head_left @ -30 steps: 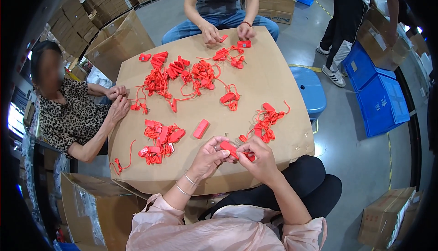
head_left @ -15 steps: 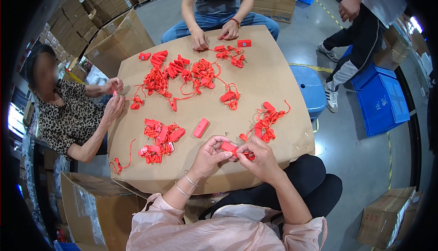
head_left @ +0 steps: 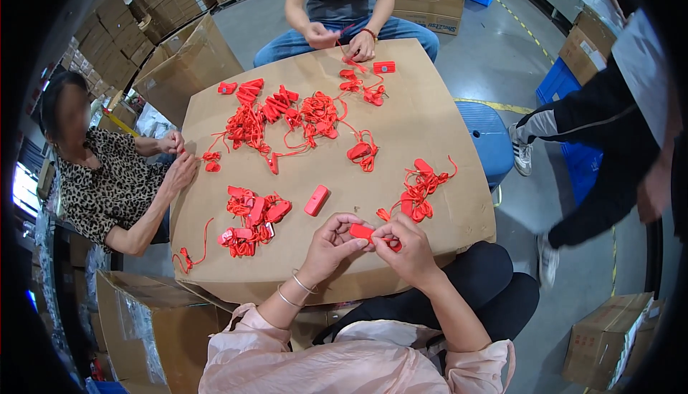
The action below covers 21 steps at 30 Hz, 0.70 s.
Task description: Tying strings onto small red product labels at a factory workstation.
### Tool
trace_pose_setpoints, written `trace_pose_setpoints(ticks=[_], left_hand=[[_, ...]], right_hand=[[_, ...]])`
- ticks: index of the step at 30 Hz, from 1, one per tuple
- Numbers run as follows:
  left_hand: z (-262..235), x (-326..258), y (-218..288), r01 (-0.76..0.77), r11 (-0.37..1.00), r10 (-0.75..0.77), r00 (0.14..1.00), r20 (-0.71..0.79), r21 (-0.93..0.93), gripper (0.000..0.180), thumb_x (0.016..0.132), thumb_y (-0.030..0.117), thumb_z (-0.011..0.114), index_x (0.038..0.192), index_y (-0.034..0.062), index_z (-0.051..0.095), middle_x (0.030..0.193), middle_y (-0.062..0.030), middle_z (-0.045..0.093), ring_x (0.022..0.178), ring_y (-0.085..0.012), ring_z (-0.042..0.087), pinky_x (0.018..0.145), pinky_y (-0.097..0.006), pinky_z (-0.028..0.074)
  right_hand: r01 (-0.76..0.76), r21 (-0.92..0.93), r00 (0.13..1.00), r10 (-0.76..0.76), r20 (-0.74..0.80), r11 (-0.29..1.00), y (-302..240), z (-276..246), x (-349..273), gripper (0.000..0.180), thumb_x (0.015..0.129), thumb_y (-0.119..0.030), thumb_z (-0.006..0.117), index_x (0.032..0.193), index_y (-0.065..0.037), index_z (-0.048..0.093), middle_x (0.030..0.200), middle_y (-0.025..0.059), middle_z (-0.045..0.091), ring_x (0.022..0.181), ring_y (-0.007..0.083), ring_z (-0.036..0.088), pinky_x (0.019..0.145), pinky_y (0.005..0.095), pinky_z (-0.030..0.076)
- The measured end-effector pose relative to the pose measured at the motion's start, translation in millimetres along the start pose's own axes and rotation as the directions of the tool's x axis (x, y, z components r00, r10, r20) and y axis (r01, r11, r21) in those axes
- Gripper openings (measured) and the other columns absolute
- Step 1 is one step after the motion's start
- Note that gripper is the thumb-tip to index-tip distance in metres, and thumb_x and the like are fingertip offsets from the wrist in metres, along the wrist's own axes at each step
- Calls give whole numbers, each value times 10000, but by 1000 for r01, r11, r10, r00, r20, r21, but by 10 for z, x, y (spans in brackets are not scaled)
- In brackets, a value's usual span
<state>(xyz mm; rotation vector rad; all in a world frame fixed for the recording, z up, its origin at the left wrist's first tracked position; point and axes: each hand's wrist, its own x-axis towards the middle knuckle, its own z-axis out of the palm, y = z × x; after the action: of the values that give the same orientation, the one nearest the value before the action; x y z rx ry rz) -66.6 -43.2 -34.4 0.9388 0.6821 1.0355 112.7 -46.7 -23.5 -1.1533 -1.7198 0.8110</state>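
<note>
Over the near edge of the cardboard-topped table (head_left: 423,129), my left hand (head_left: 331,243) pinches a small red plastic block (head_left: 362,231) between thumb and fingers. Against the block's right end, my right hand (head_left: 408,252) is closed on a red cord (head_left: 390,242); its fingers partly hide the cord. Just beyond my left hand lies a loose red block (head_left: 316,200). A bundle of red cords and plastic pieces (head_left: 418,192) is beyond my right hand. Another corded heap (head_left: 252,223) lies to the left of my left hand.
Larger heaps of red corded pieces (head_left: 247,125) cover the table's far half. Co-workers handle pieces at the left (head_left: 107,172) and far side (head_left: 340,7). A walking person (head_left: 609,136) passes at the right, near a blue stool (head_left: 484,136). An open carton (head_left: 154,329) stands at lower left.
My hands stay almost in place with the block and cord. The far co-worker has raised one hand, lifting a red cord. The person at the right has stepped nearer.
</note>
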Motion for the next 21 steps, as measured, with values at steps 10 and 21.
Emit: trace_pose_setpoints(ticks=[10,21], left_hand=[[25,-12,-63,-73,992,78,996,-46,99,290,845,-55,560,1106,-12,441,1078,-148,567,950,-190,601,849,-316,521],[15,0,-136,-127,986,138,985,-99,110,266,852,-53,548,1091,-13,438,1095,-169,580,912,-190,619,825,-307,524]], right_hand=[[-74,143,996,81,-46,987,-4,77,-37,66,757,-54,659,797,-32,612,759,68,533,643,194,552,549,306,459],[33,47,992,-27,-120,998,75,157,-63,96,738,-54,673,824,-47,633,735,72,529,687,234,532,633,354,417]])
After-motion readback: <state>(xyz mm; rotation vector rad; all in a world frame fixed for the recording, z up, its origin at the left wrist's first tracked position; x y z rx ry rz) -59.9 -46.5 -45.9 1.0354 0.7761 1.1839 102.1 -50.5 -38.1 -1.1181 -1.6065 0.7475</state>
